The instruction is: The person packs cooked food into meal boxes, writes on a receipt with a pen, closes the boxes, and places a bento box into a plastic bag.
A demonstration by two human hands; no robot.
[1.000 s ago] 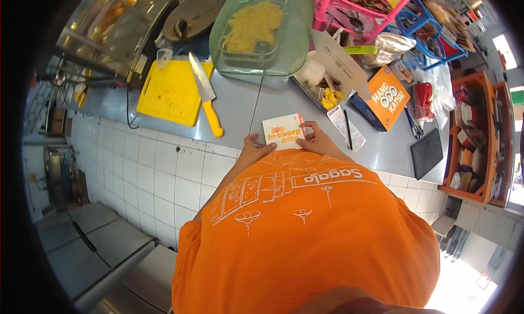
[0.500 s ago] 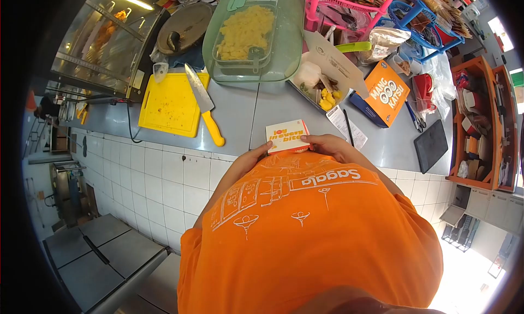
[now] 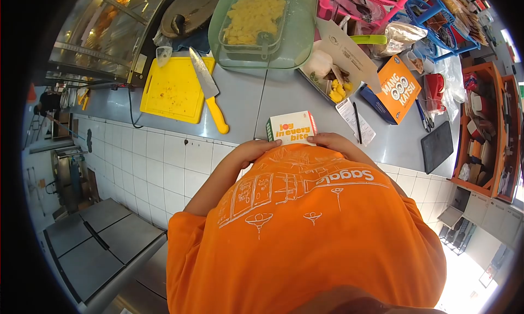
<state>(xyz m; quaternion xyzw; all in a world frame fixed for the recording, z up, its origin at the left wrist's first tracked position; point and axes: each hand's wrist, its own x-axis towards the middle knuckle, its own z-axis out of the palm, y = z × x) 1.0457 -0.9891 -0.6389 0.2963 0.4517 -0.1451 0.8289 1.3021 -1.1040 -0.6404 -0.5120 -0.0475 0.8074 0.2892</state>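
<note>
A small white cardboard food box (image 3: 291, 127), printed "joy in every bite" with green and red edges, is held in front of my belly at the counter's near edge. My left hand (image 3: 257, 150) grips its left end, thumb on the near corner. On the right end, my right hand (image 3: 330, 141) is closed with its thumb on the box face. The lower part of the box and most of my fingers are hidden. Just beyond it lie a printed receipt (image 3: 349, 115) and a black pen (image 3: 357, 123).
Left on the grey counter (image 3: 237, 104) are a yellow cutting board (image 3: 173, 93) and a yellow-handled knife (image 3: 210, 90). Behind stands a green lidded tub (image 3: 297, 38). An open meal box (image 3: 322, 87), an orange box (image 3: 393, 87) and a black tablet (image 3: 438, 146) are to the right.
The box has been turned around, so its lettering now reads upright from my side. Both hands still hold it. My view has shifted slightly.
</note>
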